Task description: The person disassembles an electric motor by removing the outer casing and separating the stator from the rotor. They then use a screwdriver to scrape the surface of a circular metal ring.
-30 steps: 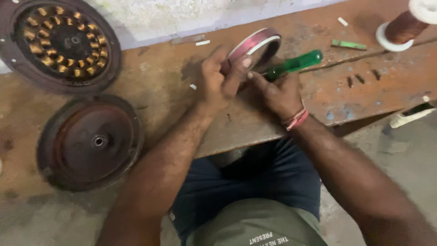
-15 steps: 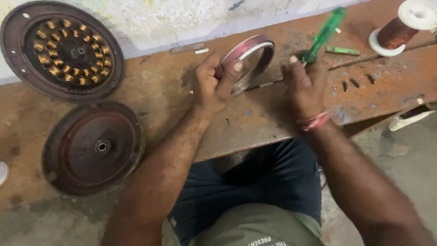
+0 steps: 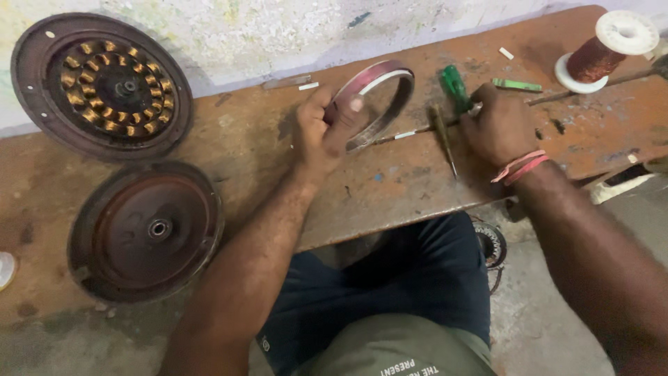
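Observation:
My left hand (image 3: 321, 132) grips a thin reddish metal ring (image 3: 381, 97) by its left side, holding it tilted up off the wooden bench (image 3: 390, 181). My right hand (image 3: 497, 125) rests on the bench to the right of the ring, fingers closed around a green-handled screwdriver (image 3: 454, 87) whose handle sticks up past my knuckles. A second slim tool (image 3: 443, 139) with a dark handle lies on the bench just left of my right hand, its tip pointing toward me.
A round motor stator with copper windings (image 3: 101, 83) lies at the far left, a rusty round cover (image 3: 147, 230) in front of it. A spool of copper wire (image 3: 604, 52) stands at the far right. A small green piece (image 3: 516, 85) and white scraps lie nearby.
My right hand has moved away from the ring to the right, carrying the green screwdriver down onto the bench. My left hand keeps hold of the ring.

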